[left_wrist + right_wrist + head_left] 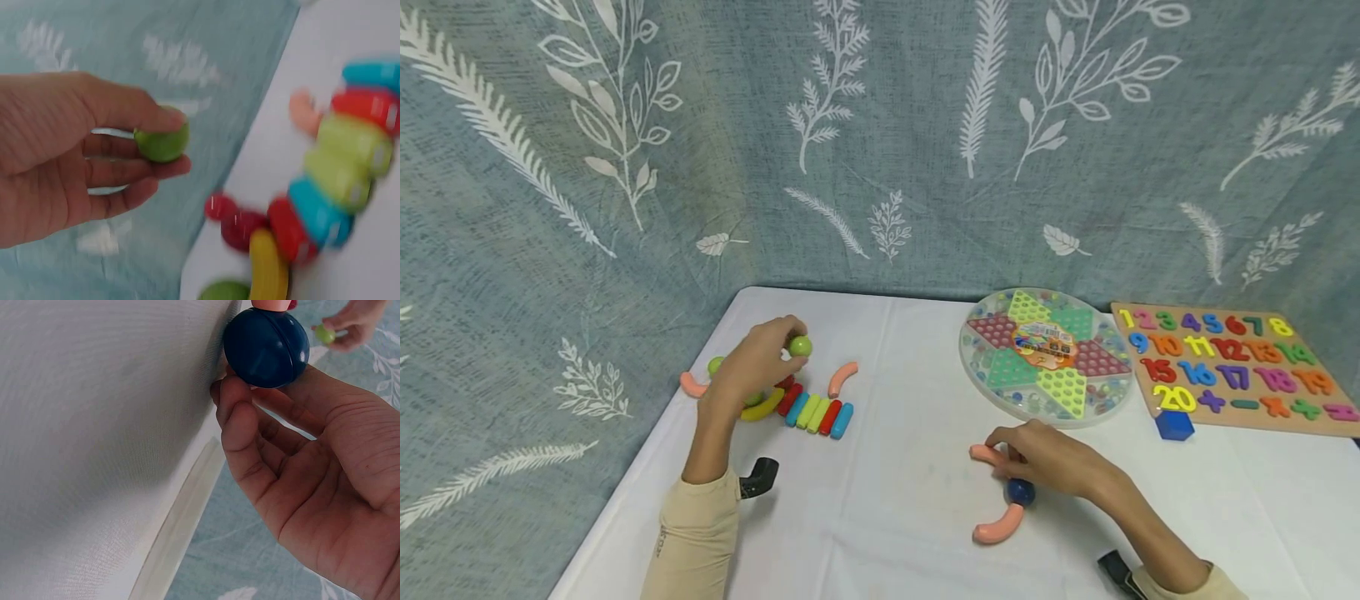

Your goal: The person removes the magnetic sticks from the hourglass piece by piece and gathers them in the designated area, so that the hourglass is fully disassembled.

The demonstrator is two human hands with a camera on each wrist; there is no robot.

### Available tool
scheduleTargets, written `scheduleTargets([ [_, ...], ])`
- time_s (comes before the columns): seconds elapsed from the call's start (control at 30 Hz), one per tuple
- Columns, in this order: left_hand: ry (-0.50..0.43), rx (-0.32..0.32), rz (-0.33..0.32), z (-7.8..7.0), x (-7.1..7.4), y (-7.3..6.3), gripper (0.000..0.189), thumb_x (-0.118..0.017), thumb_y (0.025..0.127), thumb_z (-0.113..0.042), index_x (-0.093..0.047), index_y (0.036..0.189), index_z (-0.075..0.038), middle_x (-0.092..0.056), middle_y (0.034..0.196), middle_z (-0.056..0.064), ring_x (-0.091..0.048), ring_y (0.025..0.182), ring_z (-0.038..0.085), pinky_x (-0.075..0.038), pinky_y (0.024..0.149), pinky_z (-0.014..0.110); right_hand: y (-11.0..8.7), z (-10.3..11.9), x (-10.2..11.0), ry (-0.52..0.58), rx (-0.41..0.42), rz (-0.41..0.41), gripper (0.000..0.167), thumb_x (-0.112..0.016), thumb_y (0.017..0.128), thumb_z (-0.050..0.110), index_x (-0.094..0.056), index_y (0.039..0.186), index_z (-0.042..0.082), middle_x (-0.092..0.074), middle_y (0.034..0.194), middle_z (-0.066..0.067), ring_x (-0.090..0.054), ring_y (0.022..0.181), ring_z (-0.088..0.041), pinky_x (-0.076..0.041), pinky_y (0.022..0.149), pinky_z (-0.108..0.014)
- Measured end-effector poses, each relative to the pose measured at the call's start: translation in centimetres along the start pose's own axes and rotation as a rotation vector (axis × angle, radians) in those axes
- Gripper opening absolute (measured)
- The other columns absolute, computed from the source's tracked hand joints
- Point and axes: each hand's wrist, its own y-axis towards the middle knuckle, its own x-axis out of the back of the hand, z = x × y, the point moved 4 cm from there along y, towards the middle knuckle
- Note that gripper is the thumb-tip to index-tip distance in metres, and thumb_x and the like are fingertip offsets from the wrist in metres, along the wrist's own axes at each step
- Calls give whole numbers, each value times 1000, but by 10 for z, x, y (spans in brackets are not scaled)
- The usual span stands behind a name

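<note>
Between thumb and fingertips, my left hand (758, 357) pinches a small green ball (164, 142), raised over the far left of the table. Beneath and beside it lie a yellow curved piece (763, 407), a dark red ball (242, 229) and a row of red, blue and green rounded blocks (814, 413). At the right, my right hand (1051, 457) grips a pink curved piece (987, 454) next to a dark blue ball (1020, 492). A second pink curved piece (998, 528) touches the ball's near side. In the right wrist view the ball hides the fingers' contact.
A round marble game board (1093, 321) stands behind my right hand. Right of it lies a wooden number board (1213, 427), with a blue cube (1175, 426) by its front edge. Loose pink curved pieces (843, 379) lie near the block row. A patterned curtain (895, 125) hangs behind the table.
</note>
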Motion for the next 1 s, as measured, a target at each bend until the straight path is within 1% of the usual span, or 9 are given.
scheduleTargets([
  [0.13,37,89,-11,32,10,-5,29,-67,99,-10,-62,121,8,-70,114,24,-66,105,38,-56,96,53,-1,0,0,6,-13,5,25,-70,100,18,-72,122,5,-73,86,8,-49,65,5,-43,60,-18],
  [0.23,82,138,-5,49,10,-6,31,-69,98,-10,-64,120,11,-70,109,25,-64,96,35,-56,93,53,-1,1,1,6,-13,2,26,-70,100,18,-72,122,6,-73,86,8,-49,64,4,-42,60,-18],
  [0.47,106,187,70,67,2,-7,32,-68,98,-8,-65,119,15,-69,108,27,-62,89,31,-58,82,44,0,0,0,7,-12,4,26,-71,100,20,-72,122,6,-73,88,7,-49,65,4,-43,61,-18],
  [0.57,113,210,99,69,-2,-8,35,-69,98,-9,-64,122,15,-69,110,29,-63,90,32,-59,83,43,0,0,-1,8,-11,8,27,-70,100,20,-72,123,7,-73,88,7,-50,65,4,-43,61,-18],
  [0.7,126,242,124,68,-4,-9,42,-69,99,-13,-61,129,16,-68,118,33,-65,99,37,-59,91,49,1,0,-1,-14,-4,5,25,-68,101,16,-72,124,7,-73,90,6,-53,69,3,-46,64,-19],
  [0.8,144,256,120,65,-1,-11,45,-68,99,-14,-60,133,15,-65,125,35,-65,109,43,-57,98,54,0,2,0,-54,-11,-8,28,-65,102,12,-70,129,8,-76,104,1,-64,84,-3,-53,73,-24],
  [0.83,154,253,110,63,0,-11,46,-68,99,-14,-60,134,15,-64,126,36,-64,110,44,-56,98,55,-1,2,1,-63,-28,-13,29,-64,103,11,-69,131,8,-76,110,-1,-67,91,-6,-54,76,-25],
  [0.9,170,237,75,55,3,-11,46,-67,100,-15,-60,134,14,-62,131,36,-62,117,47,-54,101,58,-3,3,4,-65,-86,-16,30,-61,105,14,-67,134,8,-75,113,-2,-66,92,-10,-53,75,-27],
  [1.0,200,180,13,32,4,-7,46,-67,100,-16,-60,135,12,-60,133,35,-61,119,48,-53,103,60,-9,3,8,-26,-196,29,38,-66,103,30,-64,135,10,-71,91,0,-58,74,-10,-44,64,-26],
])
